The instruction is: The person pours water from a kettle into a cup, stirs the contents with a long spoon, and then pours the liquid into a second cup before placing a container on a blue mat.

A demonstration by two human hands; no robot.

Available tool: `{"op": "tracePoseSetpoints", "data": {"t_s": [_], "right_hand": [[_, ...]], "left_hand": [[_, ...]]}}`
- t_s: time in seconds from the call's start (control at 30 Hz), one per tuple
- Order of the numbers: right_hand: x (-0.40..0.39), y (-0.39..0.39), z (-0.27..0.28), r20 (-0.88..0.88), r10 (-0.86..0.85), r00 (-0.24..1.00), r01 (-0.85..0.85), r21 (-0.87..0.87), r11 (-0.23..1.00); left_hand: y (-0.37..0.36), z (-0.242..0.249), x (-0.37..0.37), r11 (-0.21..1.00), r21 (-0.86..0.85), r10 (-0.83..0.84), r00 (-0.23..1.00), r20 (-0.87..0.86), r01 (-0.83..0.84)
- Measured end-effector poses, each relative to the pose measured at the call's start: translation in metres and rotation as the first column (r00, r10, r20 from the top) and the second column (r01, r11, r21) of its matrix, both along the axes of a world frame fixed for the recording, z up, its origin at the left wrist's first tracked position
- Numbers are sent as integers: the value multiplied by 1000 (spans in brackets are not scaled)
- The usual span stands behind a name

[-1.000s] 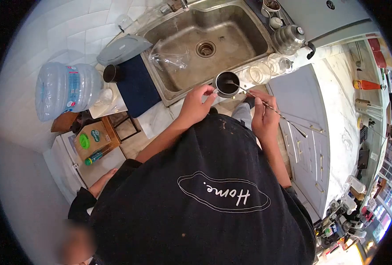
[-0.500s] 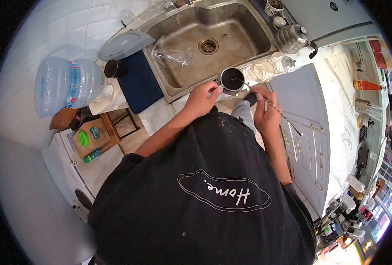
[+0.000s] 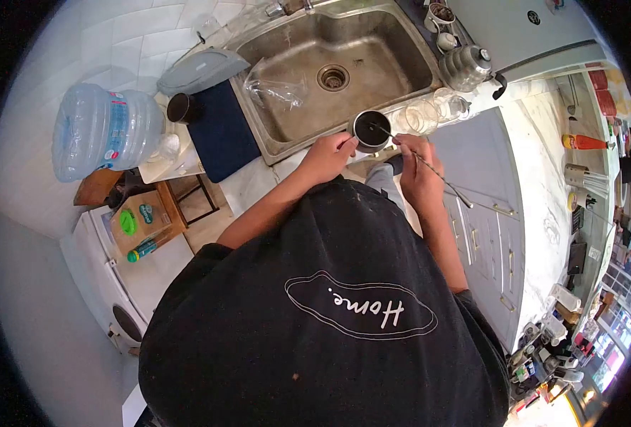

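The scene is viewed by one camera worn on the head, aimed forward and steeply down over the shirt (image 3: 322,299) toward the sink (image 3: 372,64). The cup (image 3: 369,147), on the sink's near side, is looked into from above at close range; the wide, bowed view is edged in black.

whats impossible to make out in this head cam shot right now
Head view: the stirrer's tip shape, lost in the cup's dark inside.
Head view: whether the cup holds liquid or powder; too dark.
Head view: the left hand's lower fingers, hidden by the hand itself.
Head view: single items in the far clutter, too small and blurred.
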State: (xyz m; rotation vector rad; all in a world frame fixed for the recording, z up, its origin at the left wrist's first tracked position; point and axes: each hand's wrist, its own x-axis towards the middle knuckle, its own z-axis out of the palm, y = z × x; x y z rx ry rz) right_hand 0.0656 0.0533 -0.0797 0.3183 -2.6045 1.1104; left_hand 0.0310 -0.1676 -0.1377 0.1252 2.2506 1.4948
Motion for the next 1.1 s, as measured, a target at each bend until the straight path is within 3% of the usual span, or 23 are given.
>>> {"op": "tracePoseSetpoints", "data": {"t_s": [0.07, 0.23, 0.37, 0.57, 0.77, 0.97, 1.1], "right_hand": [[-5, -1, 4, -10, 23, 1000, -22, 12, 1000], [-3, 6, 10, 22, -10, 1000, 9, 42, 999], [-5, 6, 7, -21, 87, 996, -86, 21, 996], [-11, 5, 14, 16, 21, 1000, -22, 64, 998], [-9, 4, 15, -56, 136, 989, -133, 54, 990], [-15, 10, 18, 16, 56, 998, -57, 50, 997], [-13, 11, 21, -34, 134, 990, -132, 49, 990]], "left_hand": [[-3, -19, -1, 1000, 10, -22, 994, -106, 24], [-5, -22, -5, 997, -26, -67, 998, -11, 66], [-4, -13, -7, 997, -20, -71, 997, 26, 72], [-2, -10, -4, 999, 20, -27, 999, 43, 26], [-2, -10, -6, 999, -38, -37, 998, 49, 39], [-1, -3, -5, 997, -74, -34, 998, 57, 38], [-1, -19, -3, 1000, -7, -1, 1000, -11, 1]]}}
